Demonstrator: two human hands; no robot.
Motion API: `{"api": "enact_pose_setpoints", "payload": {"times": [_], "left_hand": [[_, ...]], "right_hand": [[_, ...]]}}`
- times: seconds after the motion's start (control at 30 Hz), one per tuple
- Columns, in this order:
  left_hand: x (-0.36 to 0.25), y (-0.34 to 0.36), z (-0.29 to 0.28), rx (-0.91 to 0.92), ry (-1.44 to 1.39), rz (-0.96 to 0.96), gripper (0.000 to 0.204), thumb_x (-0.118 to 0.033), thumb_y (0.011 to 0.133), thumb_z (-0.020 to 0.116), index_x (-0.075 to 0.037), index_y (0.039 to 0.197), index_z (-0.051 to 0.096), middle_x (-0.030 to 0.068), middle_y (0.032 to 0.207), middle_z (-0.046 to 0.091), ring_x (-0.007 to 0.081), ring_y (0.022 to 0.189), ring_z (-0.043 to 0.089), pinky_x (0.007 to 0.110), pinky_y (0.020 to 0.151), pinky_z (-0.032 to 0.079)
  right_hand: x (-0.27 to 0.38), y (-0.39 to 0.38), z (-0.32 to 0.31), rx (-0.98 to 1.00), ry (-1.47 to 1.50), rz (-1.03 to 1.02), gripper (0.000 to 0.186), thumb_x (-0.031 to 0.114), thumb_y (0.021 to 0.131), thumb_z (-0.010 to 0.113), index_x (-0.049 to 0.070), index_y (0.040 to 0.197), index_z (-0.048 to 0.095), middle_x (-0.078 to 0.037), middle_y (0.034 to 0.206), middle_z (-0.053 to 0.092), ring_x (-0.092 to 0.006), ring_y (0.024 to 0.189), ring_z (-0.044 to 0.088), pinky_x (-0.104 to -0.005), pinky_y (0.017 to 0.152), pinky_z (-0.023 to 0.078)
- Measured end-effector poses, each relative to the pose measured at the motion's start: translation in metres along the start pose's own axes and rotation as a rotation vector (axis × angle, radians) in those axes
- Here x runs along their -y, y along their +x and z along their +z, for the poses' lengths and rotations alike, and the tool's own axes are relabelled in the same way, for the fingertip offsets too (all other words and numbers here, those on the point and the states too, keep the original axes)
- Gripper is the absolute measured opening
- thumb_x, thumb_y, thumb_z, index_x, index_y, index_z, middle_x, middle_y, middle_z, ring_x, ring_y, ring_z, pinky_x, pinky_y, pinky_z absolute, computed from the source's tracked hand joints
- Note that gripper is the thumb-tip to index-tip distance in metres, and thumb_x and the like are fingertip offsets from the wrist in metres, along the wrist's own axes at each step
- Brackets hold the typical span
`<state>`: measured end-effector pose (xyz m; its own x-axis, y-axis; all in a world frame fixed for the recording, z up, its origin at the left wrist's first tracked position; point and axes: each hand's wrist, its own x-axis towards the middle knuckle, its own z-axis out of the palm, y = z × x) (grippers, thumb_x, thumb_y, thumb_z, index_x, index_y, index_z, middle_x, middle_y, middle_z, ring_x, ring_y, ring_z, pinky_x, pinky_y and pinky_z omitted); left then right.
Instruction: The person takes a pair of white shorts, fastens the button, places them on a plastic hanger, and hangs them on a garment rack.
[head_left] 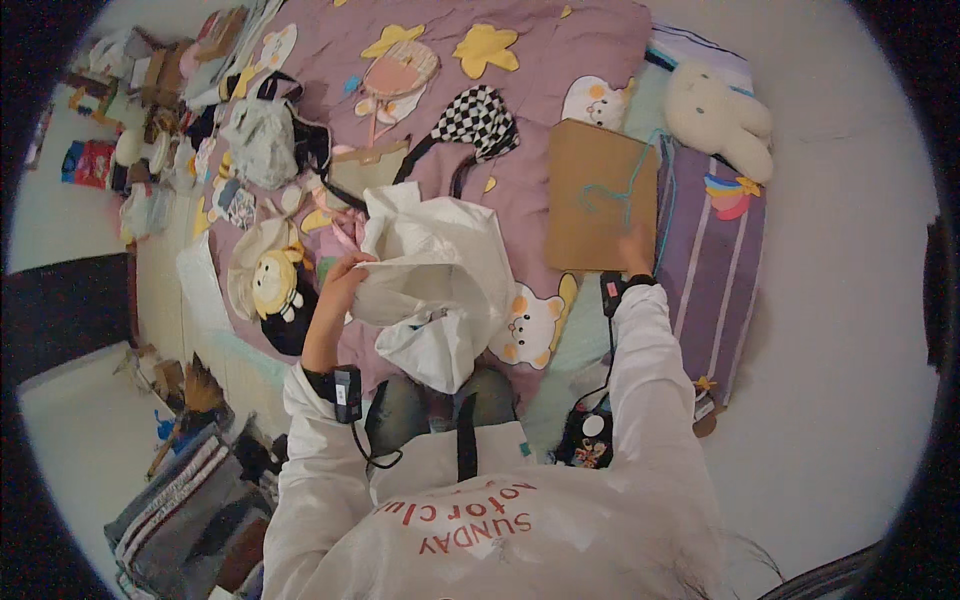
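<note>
My left hand [346, 284] is closed on the edge of a white cloth bag [490, 260]. The bag gapes in front of my knees, and a crumpled flap of it hangs down at the front. Over on the right, my right hand [634, 252] is at the lower right corner of a brown cardboard sheet [590, 165]. A teal clothes hanger [628, 190] lies across that sheet, just by my right fingers. Those fingers are blurred, so whether they touch the hanger or the cardboard does not show.
The purple quilt [560, 60] carries a checkered cloth bag [478, 122], a pink hand fan [400, 72] and a grey bundle [260, 142]. A yellow plush toy [277, 283] lies at left. On the right are a white plush rabbit [712, 110] and a striped purple cloth [712, 270].
</note>
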<state>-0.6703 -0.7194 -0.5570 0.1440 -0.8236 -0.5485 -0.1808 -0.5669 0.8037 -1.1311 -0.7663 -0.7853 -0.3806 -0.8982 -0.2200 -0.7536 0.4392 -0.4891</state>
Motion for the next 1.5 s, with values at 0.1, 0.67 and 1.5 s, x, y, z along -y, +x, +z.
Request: {"api": "enact_pose_setpoints", "payload": {"times": [0.1,0.67,1.5], "left_hand": [[0.024,0.006,-0.003,0.054,-0.002,-0.02,0.019,-0.009,0.069,0.045,-0.005,0.085,0.055,-0.0012,0.074,0.05,0.0078,0.069,0.044,0.018,0.061,0.033],[0.042,0.002,-0.005,0.099,0.009,-0.065,0.022,-0.006,0.068,0.047,-0.005,0.088,0.054,0.0005,0.077,0.052,0.0096,0.066,0.046,0.021,0.058,0.036],[0.046,0.003,-0.066,0.353,0.136,0.076,0.025,-0.021,0.071,0.05,-0.01,0.093,0.052,0.0011,0.074,0.05,0.012,0.062,0.047,0.025,0.048,0.036]], "right_hand": [[-0.002,0.011,-0.001,0.233,0.101,0.103,0.039,0.019,0.067,0.057,-0.001,0.099,0.048,-0.017,0.08,0.058,-0.0316,0.068,0.057,-0.0373,0.059,0.045],[-0.062,0.004,0.05,0.214,-0.195,-0.148,0.034,0.028,0.068,0.056,-0.003,0.084,0.053,-0.021,0.081,0.055,-0.0351,0.076,0.053,-0.0399,0.064,0.04],[0.005,-0.209,-0.045,-0.369,0.554,0.443,0.038,0.031,0.077,0.049,0.0,0.098,0.045,-0.01,0.088,0.049,-0.0199,0.081,0.046,-0.035,0.066,0.039]]}}
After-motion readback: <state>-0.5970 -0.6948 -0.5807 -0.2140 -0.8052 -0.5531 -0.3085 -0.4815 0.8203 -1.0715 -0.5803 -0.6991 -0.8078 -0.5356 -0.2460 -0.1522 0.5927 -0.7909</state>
